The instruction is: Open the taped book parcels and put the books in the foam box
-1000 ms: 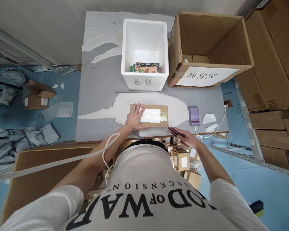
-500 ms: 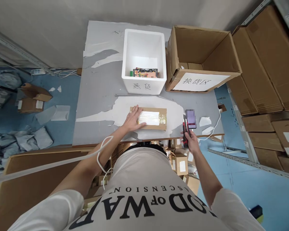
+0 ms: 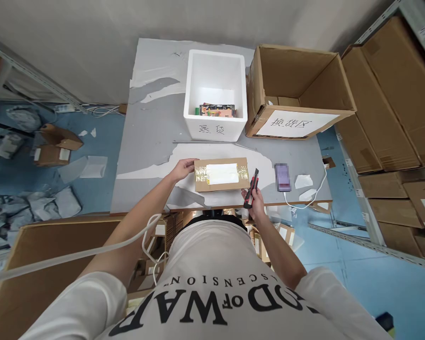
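Observation:
A small brown cardboard box point(image 3: 203, 186) with a white label and shiny clear tape at both ends is near the table's front edge. My left hand point(image 3: 184, 170) grips its left end, the fingers at the far left corner and the thumb partly hidden. In my right hand point(image 3: 257, 200) is a red and black utility knife point(image 3: 252, 186), its tip pointing away from me. That hand is at the box's right front corner, its fingertips close to or touching the cardboard; I cannot tell which.
Behind the box stand a white foam bin point(image 3: 215, 130) with colourful packages inside and a large open carton point(image 3: 301, 123). A phone point(image 3: 282, 177) on a white cable and paper scraps point(image 3: 303, 181) lie at right on the grey table point(image 3: 145, 127). A white tube point(image 3: 92, 250) crosses my left forearm.
My left hand has slid from the box's top to its left end, uncovering the tape there. My right hand has brought the utility knife left, from beside the phone to the box.

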The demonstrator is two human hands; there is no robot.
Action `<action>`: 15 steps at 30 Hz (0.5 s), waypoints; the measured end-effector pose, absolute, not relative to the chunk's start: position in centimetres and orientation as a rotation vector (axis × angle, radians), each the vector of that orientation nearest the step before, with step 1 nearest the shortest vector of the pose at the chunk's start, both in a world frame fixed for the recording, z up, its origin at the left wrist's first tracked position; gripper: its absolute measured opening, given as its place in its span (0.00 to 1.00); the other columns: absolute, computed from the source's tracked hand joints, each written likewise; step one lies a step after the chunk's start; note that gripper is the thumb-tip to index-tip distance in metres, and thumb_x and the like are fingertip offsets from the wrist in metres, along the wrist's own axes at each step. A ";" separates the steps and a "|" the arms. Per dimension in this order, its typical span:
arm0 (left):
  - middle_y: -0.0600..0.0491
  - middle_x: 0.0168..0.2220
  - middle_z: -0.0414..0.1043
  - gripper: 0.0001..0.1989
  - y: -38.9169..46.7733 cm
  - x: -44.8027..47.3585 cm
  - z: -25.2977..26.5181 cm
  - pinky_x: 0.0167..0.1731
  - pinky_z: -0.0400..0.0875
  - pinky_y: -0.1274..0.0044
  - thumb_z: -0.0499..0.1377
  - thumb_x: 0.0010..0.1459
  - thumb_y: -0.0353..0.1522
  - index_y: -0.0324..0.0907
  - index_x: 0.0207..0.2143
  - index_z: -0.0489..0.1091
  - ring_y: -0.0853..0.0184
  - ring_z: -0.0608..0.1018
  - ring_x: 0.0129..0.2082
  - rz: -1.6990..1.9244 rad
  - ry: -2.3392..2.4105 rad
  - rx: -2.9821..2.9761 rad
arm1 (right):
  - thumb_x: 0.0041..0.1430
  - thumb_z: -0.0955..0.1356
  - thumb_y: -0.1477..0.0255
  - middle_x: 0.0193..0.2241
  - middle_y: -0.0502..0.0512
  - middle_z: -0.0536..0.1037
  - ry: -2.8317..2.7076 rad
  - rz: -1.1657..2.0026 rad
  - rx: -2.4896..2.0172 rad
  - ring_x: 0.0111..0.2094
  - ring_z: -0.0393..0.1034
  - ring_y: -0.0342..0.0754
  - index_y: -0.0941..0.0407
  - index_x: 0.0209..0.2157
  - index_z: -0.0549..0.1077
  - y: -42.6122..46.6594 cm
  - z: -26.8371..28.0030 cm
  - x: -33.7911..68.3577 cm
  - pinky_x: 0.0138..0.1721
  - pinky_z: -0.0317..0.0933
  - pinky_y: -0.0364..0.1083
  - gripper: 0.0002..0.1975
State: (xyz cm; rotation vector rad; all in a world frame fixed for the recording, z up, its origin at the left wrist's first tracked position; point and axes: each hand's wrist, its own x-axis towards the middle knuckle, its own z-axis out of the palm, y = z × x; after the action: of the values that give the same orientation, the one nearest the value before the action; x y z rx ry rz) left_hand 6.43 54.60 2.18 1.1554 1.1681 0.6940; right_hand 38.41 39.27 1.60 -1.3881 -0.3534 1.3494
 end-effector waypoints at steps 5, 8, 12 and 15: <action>0.45 0.47 0.77 0.31 49.2 5.3 3.3 0.55 0.68 0.61 0.67 0.43 0.48 0.37 0.46 0.76 0.53 0.77 0.49 0.753 1.226 1.293 | 0.52 0.71 0.58 0.34 0.47 0.73 -0.567 1.369 -1.316 0.33 0.73 0.42 0.51 0.37 0.66 47.0 3.3 41.0 0.45 0.70 0.48 0.16; 0.48 0.45 0.78 0.28 44.2 6.1 2.6 0.53 0.71 0.61 0.65 0.45 0.49 0.40 0.44 0.78 0.53 0.79 0.46 0.778 1.393 1.343 | 0.53 0.70 0.60 0.30 0.46 0.72 -0.752 1.471 -1.327 0.30 0.70 0.41 0.51 0.38 0.67 52.5 4.3 41.0 0.41 0.70 0.47 0.14; 0.51 0.45 0.78 0.21 39.2 8.3 1.1 0.46 0.75 0.64 0.60 0.53 0.44 0.44 0.46 0.77 0.57 0.81 0.40 0.790 1.580 1.427 | 0.52 0.70 0.57 0.29 0.47 0.72 -0.896 1.585 -1.380 0.28 0.68 0.42 0.50 0.41 0.68 56.4 4.9 38.9 0.34 0.68 0.45 0.17; 0.49 0.43 0.78 0.20 37.8 9.2 0.3 0.41 0.77 0.66 0.59 0.54 0.43 0.44 0.46 0.76 0.59 0.82 0.36 0.785 1.636 1.447 | 0.52 0.69 0.54 0.29 0.47 0.73 -0.953 1.614 -1.444 0.28 0.67 0.43 0.50 0.45 0.68 56.8 4.9 37.4 0.30 0.65 0.44 0.22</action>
State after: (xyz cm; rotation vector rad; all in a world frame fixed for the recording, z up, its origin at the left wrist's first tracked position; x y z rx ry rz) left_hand 9.16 37.79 0.27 1.4468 1.6364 0.7854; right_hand 37.41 56.81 4.94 -1.4436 -0.9532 1.6137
